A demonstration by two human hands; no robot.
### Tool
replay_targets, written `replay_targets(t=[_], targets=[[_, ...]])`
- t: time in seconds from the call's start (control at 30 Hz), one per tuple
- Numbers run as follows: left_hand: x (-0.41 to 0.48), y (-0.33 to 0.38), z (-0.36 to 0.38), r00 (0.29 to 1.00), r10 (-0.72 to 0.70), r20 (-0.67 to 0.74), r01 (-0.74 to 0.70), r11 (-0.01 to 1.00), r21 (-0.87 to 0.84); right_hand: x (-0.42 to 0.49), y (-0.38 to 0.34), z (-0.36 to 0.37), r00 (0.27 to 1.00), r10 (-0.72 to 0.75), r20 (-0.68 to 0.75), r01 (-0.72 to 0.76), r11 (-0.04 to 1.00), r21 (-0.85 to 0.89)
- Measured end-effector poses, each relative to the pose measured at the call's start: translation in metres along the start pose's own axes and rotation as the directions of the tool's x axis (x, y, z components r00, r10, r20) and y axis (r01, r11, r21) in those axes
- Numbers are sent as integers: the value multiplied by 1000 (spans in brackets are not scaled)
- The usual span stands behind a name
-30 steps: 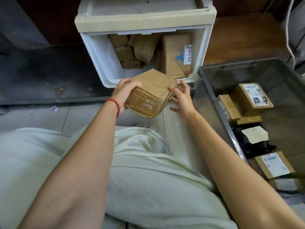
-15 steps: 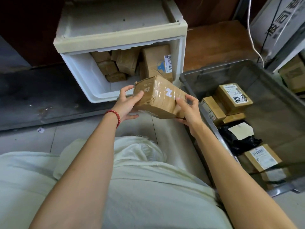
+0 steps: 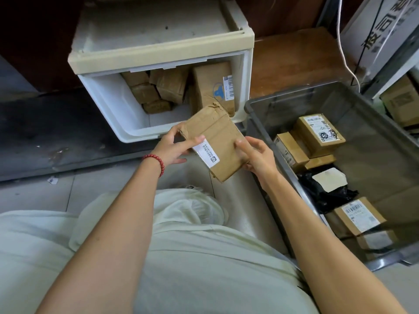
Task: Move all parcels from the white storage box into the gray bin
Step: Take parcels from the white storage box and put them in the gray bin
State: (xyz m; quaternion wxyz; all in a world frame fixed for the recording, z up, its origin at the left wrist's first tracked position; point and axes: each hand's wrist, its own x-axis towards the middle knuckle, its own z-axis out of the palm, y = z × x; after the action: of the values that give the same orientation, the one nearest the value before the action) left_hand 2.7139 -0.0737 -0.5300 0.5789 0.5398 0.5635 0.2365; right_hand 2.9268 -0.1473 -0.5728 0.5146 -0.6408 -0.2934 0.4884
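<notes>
The gray bin stands to the right with several parcels already lying in it. The white storage box sits beside it on the left, and a cluster of brown parcels is left at its back. Between the two, in the air above the floor, is the held parcel, a flat brown carton. A second ago it hung just in front of the box mouth with a taped face up. It has since been turned over, so its white label faces the camera, and it has drifted toward the bin's near corner. It is clear of the box but not yet over the bin, so I judge this transfer about half done, with more to follow. The left hand, with a red bead bracelet at the wrist, has its grip closed on the parcel's left edge, thumb lying across the label. The right hand clasps the opposite edge, fingers curled round it, forearm running along the bin's side
</notes>
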Motion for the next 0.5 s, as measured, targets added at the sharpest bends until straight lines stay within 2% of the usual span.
replay_targets(t=[0.17,0.27,0.37,0.5], targets=[[3,-5,-3,999,44,-20,-42,995,90,4,-13,-5,995,-48,-82,55,995,81],[7,-3,-1,990,114,-86,-96,977,193,2,-25,-5,995,-75,-61,80,993,85],[8,6,7,978,163,-133,-142,978,154,1,-31,-3,997,-69,-15,70,993,95],[10,18,17,978,152,-142,-151,988,14,-1,-35,-9,997,-78,21,75,988,137]])
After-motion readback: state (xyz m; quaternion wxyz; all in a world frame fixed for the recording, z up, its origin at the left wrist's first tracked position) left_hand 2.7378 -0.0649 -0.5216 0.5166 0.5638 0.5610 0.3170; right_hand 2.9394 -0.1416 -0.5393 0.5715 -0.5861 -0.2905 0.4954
